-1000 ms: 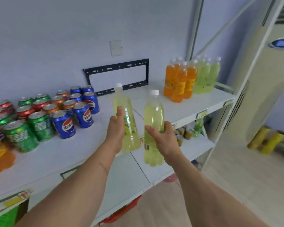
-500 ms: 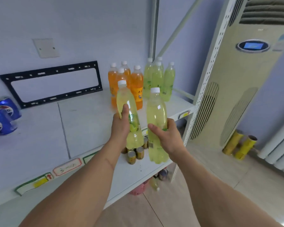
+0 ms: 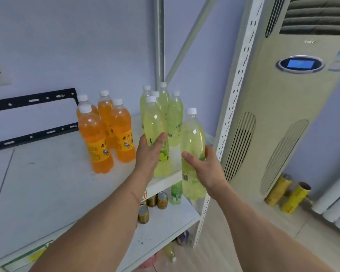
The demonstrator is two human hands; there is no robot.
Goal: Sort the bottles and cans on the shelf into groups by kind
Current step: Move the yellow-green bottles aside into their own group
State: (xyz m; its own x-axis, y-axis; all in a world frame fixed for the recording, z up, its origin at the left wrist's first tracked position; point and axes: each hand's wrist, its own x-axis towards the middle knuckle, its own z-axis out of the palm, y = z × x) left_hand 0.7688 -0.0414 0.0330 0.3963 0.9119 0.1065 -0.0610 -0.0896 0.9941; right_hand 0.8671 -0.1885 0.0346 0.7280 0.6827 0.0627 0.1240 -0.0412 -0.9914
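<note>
My left hand [image 3: 150, 154] grips a yellow-green lime bottle [image 3: 154, 124] with a white cap, held upright over the right end of the white shelf [image 3: 47, 183], close to its front edge. In my right hand [image 3: 206, 167] is a second lime bottle [image 3: 193, 134], upright, just off the shelf's right front corner. Behind them stand several more lime bottles [image 3: 175, 114] at the back right corner. Left of those is a cluster of orange soda bottles [image 3: 104, 132] with yellow labels.
A white perforated upright post [image 3: 232, 99] bounds the shelf on the right; a tall beige air conditioner [image 3: 294, 107] stands beyond it. The lower shelf [image 3: 165, 226] carries gold cans [image 3: 143, 213] and a green bottle [image 3: 176, 192]. A black bracket [image 3: 28, 99] hangs on the wall.
My view has swung right and closer to the shelf's right end; the blue cans have left the frame. Both hands carried their lime bottles toward the lime group.
</note>
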